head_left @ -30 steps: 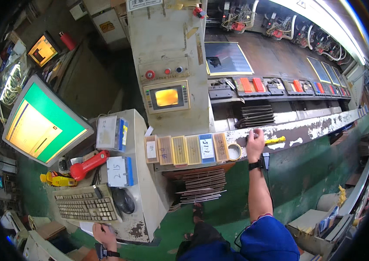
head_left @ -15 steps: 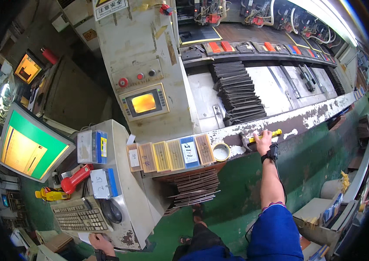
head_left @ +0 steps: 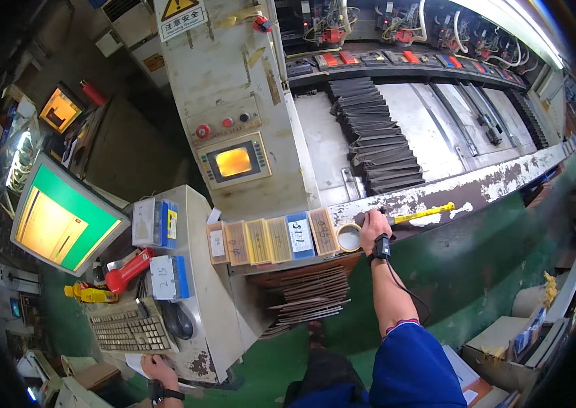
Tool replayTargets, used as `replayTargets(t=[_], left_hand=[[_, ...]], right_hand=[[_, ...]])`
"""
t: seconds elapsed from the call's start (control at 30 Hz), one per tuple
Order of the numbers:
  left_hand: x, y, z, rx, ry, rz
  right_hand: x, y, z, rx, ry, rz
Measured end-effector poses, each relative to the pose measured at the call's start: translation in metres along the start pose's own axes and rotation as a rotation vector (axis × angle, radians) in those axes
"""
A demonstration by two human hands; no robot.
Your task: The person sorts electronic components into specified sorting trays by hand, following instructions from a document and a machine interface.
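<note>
On the machine's front ledge, my right hand (head_left: pixel 373 231) is closed over the head end of a hammer. Its yellow handle (head_left: pixel 427 213) sticks out to the right, and the head is hidden under my fingers. Just left of that hand lies a roll of tape (head_left: pixel 350 237), almost touching it. Farther left stands a row of small boxes, among them a blue one (head_left: pixel 299 236) and a yellow one (head_left: pixel 258 242). At the lower left, my left hand (head_left: pixel 159 369) pinches the edge of a white sheet of paper (head_left: pixel 135 363) below the keyboard (head_left: pixel 127 331).
A mouse (head_left: pixel 178 321), a red handheld device (head_left: pixel 129 270) and plastic cases (head_left: pixel 154 223) crowd the desk beside the monitor (head_left: pixel 67 214). Thin boards (head_left: pixel 311 296) are stacked under the ledge. Behind it lie the black bellows (head_left: pixel 376 136) and the control panel (head_left: pixel 236 161).
My right hand has moved left along the hammer, from the handle to the head end beside the tape. The left hand stays by the paper. The whole view has shifted slightly.
</note>
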State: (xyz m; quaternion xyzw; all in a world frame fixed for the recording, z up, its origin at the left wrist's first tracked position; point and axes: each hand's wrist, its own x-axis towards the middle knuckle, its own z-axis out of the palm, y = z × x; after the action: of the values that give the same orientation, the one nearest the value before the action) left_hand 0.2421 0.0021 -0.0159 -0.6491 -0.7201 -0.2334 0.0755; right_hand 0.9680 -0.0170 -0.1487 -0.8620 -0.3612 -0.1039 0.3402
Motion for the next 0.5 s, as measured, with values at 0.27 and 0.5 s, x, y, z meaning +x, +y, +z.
replayTargets(t=[0.27, 0.5], left_hand=[[0.006, 0.006, 0.005, -0.012, -0.013, -0.037], [-0.014, -0.035, -0.004, -0.043, 0.019, -0.177]], right_hand=[[-0.007, 0.011, 0.001, 0.082, 0.077, -0.011], [-0.004, -0.005, 0.015, 0.149, -0.030, -0.025]])
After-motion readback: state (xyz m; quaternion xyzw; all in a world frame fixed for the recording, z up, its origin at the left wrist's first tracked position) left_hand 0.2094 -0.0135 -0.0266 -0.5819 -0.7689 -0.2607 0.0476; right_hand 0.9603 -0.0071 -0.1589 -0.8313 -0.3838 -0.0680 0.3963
